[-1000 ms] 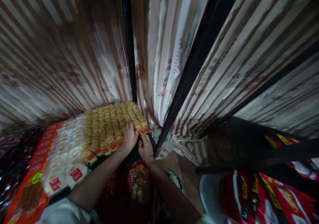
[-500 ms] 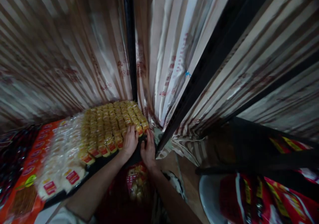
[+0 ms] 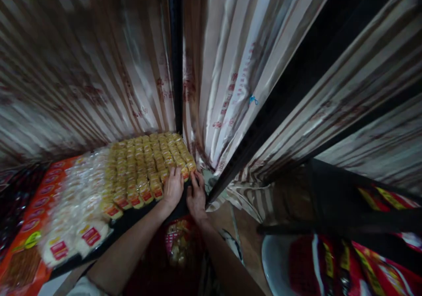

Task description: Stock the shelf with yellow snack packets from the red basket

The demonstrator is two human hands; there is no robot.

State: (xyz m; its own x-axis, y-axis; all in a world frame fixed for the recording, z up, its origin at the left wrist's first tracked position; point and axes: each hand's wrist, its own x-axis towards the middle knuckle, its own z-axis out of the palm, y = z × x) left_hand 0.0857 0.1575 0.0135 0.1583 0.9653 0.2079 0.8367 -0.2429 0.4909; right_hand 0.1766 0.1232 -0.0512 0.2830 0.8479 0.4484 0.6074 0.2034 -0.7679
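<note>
Yellow plastic-wrapped snack packs with red labels stand in tight rows on a dark shelf. My left hand lies on the front ends of the rows near the right, fingers stretched over the wrappers. At the right end of the front edge, my right hand touches the outermost pack with its fingers apart. The front ends of the last rows sit between my two hands. My fingertips are partly hidden against the wrappers, and the dim light blurs detail.
White clear-wrapped packs and an orange package lie to the left. A dark metal post rises right of my hands, before striped curtains. Below is a red basket with packaged goods; a pale basin and red packages stand right.
The view has shifted slightly. My hands stay at almost the same place by the right end of the yellow packs, with only slight finger movement.
</note>
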